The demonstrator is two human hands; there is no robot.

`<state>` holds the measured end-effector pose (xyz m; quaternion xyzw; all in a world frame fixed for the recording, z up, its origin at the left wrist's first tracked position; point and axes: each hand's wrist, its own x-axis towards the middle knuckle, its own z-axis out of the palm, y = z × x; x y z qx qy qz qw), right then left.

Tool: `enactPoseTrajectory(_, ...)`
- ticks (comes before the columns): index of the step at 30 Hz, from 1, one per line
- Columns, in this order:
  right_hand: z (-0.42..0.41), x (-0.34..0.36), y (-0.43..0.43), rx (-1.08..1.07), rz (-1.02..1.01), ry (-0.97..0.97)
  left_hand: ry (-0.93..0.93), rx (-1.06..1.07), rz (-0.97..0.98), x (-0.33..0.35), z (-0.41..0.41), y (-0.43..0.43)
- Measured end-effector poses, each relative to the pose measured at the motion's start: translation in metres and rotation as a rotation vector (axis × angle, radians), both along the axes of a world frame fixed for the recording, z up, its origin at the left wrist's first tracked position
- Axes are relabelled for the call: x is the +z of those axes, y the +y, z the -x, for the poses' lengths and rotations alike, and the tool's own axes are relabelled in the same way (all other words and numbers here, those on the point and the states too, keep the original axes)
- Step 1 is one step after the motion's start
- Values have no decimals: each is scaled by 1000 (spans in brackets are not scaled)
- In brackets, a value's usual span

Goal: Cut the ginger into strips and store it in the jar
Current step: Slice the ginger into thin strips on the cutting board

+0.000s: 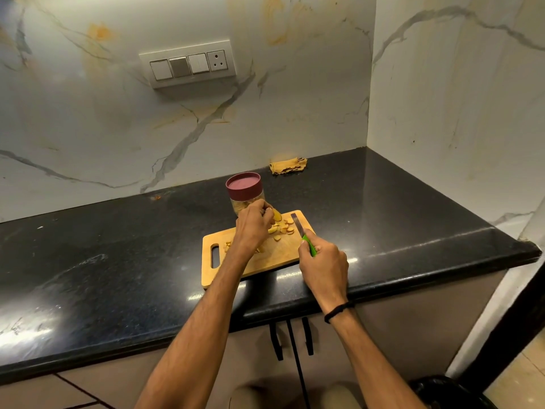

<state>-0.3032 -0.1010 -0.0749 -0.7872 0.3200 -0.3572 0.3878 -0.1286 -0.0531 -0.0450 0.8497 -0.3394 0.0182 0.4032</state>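
Wooden and rectangular with a slot handle, the board [274, 258] lies on a speckled black counter [118, 246]. Pale ginger slices [285, 227] lie scattered toward its 1 o'clock corner. The left hand [253, 224] pinches a ginger chunk [276, 215]. The right hand [323, 262] is wrapped round the green handle of the knife [298, 228]. The maroon-lidded clear jar [244, 188] stands at the board's 12 o'clock.

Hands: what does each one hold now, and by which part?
The right hand grips the knife by its green handle. The left hand pinches a ginger piece by the end nearest the palm.
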Motion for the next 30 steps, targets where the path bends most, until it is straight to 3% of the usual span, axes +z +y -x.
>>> enactPoseTrajectory(6,3,5,2,29,66,59,28,63,14,7,-1,4)
enactPoseTrajectory(14,5,15,-1,230,316,352,-16,202,-56,19,-11,28)
enactPoseTrajectory(23,1,12,-4,141,235,261,64,38,-310,11,-12,37)
enactPoseTrajectory(30,6,8,0,165,267,216,32,-20,-392,10,-9,39)
